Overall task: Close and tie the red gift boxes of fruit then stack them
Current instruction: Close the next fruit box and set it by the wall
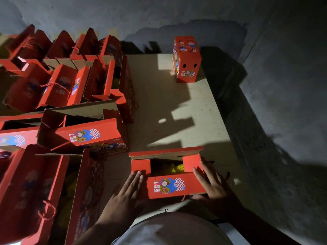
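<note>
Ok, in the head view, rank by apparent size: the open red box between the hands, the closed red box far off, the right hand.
1. Open red cardboard box, nearest the camera.
2. Right hand.
3. Closed red box.

Hand and closed box look alike, and distance shrinks the far box.

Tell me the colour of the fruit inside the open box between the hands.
Yellow fruit, glimpsed through the box's open top in the head view.

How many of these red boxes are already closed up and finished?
1. The closed box stands alone at the far end of the board. The box between the hands is open, as are those at left; blur and shadow there may hide another.
</note>
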A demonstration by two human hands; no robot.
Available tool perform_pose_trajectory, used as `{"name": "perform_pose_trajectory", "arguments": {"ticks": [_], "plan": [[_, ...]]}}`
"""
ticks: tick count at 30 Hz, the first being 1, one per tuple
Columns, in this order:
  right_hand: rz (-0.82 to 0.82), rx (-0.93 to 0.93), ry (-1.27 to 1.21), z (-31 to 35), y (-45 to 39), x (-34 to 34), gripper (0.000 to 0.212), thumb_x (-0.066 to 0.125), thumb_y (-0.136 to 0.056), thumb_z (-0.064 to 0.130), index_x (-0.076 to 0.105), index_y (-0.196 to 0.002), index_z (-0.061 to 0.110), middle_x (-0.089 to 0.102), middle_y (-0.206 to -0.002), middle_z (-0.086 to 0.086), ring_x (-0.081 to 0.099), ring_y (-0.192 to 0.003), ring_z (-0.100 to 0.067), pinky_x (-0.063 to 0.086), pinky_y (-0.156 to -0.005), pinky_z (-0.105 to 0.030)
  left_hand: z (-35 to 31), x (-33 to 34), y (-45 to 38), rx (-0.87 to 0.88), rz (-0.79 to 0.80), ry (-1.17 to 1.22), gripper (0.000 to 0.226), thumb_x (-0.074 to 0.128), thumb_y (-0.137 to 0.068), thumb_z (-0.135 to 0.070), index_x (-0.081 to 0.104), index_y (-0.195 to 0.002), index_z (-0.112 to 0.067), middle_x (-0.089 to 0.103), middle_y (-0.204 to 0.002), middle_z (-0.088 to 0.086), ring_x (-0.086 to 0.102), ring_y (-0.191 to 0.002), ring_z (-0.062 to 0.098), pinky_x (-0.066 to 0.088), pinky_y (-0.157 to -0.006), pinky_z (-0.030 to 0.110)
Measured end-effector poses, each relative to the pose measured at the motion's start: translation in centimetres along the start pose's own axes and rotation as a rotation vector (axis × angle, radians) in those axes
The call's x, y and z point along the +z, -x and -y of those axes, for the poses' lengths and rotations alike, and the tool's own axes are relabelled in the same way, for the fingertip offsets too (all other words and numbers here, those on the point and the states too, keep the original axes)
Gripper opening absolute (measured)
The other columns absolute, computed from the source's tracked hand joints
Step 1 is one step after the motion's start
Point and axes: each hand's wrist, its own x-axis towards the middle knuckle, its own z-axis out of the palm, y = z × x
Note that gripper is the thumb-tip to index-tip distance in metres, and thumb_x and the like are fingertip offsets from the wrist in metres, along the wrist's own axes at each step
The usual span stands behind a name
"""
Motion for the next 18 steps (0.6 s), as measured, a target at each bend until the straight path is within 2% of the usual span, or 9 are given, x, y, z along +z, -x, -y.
{"name": "perform_pose_trajectory", "arguments": {"ticks": [2,4,6,8,9,11,14,15,18], "plan": [[-0.041,-0.018,-0.064,-0.1,0.1,0.7,0.086,0.037,-0.092,0.081,-0.010,-0.158,0.051,-0.029,-0.165,0.020,-0.005,-0.154,-0.013,0.017,-0.124,-0.047,0.2,0.2,-0.2,-0.010,-0.014,0.071,0.083,0.044,-0.097,-0.062,0.007,-0.164,-0.027,-0.005,-0.171,-0.013,-0.006,-0.156,0.008,0.045,-0.096,0.026],[-0.127,-0.055,-0.145,-0.1,-0.5,0.7,0.074,0.042,-0.098,0.068,0.015,-0.162,0.041,-0.015,-0.169,0.016,0.000,-0.156,-0.010,0.019,-0.124,-0.038,0.6,-0.7,-1.0,-0.031,-0.069,0.158,0.062,0.037,-0.100,-0.055,0.031,-0.158,-0.034,0.017,-0.168,-0.012,0.020,-0.153,0.012,0.045,-0.100,0.030],[-0.252,-0.051,-0.247,-0.2,-1.3,0.1,0.055,0.058,-0.100,0.046,0.051,-0.150,0.025,0.018,-0.169,0.008,0.023,-0.152,-0.012,0.031,-0.121,-0.037,1.2,-2.0,-2.0,-0.051,-0.139,0.220,0.041,0.044,-0.097,-0.044,0.064,-0.131,-0.033,0.050,-0.147,-0.009,0.051,-0.127,0.018,0.047,-0.095,0.026],[-0.375,-0.042,-0.286,-0.4,-2.2,-0.5,0.038,0.067,-0.096,0.035,0.068,-0.131,0.018,0.047,-0.154,0.004,0.046,-0.140,-0.017,0.042,-0.114,-0.040,1.9,-3.1,-3.3,-0.112,-0.207,0.264,0.034,0.048,-0.093,-0.043,0.076,-0.102,-0.027,0.063,-0.121,-0.006,0.059,-0.106,0.020,0.044,-0.085,0.024],[-0.407,-0.025,-0.308,-0.5,-2.7,-0.8,0.036,0.069,-0.095,0.036,0.067,-0.127,0.020,0.053,-0.145,0.005,0.051,-0.134,-0.017,0.044,-0.110,-0.038,2.2,-3.6,-4.0,-0.176,-0.233,0.295,0.034,0.050,-0.091,-0.045,0.076,-0.099,-0.024,0.065,-0.114,-0.005,0.060,-0.103,0.021,0.044,-0.084,0.027],[-0.438,0.054,-0.420,-0.3,-3.7,-1.6,0.050,0.073,-0.088,0.041,0.053,-0.133,0.030,0.054,-0.137,0.009,0.053,-0.129,-0.014,0.043,-0.104,-0.031,2.6,-4.5,-5.4,-0.333,-0.297,0.412,0.031,0.066,-0.088,-0.041,0.067,-0.112,-0.021,0.064,-0.114,-0.001,0.059,-0.108,0.021,0.048,-0.089,0.034],[-0.375,0.132,-0.708,0.5,-5.7,-3.2,0.093,0.083,-0.080,0.044,0.025,-0.153,0.049,0.035,-0.157,0.021,0.034,-0.143,0.000,0.032,-0.111,-0.028,2.5,-5.9,-7.3,-0.340,-0.371,0.514,0.062,0.082,-0.083,-0.027,0.047,-0.135,-0.025,0.055,-0.131,-0.005,0.051,-0.122,0.015,0.043,-0.099,0.033],[-0.342,0.115,-0.764,0.7,-6.3,-3.7,0.097,0.082,-0.080,0.050,0.021,-0.155,0.052,0.030,-0.160,0.025,0.029,-0.146,0.003,0.031,-0.113,-0.029,2.6,-6.2,-7.8,-0.303,-0.355,0.516,0.069,0.081,-0.085,-0.028,0.044,-0.143,-0.025,0.052,-0.137,-0.008,0.048,-0.127,0.011,0.041,-0.103,0.031],[-0.309,0.038,-0.722,1.2,-7.3,-4.7,0.069,0.065,-0.083,0.073,0.046,-0.145,0.049,0.044,-0.149,0.030,0.038,-0.141,0.006,0.038,-0.114,-0.032,3.0,-6.4,-8.4,-0.256,-0.188,0.396,0.076,0.078,-0.087,-0.021,0.039,-0.153,-0.028,0.048,-0.150,-0.004,0.044,-0.138,0.016,0.035,-0.109,0.028]]}}
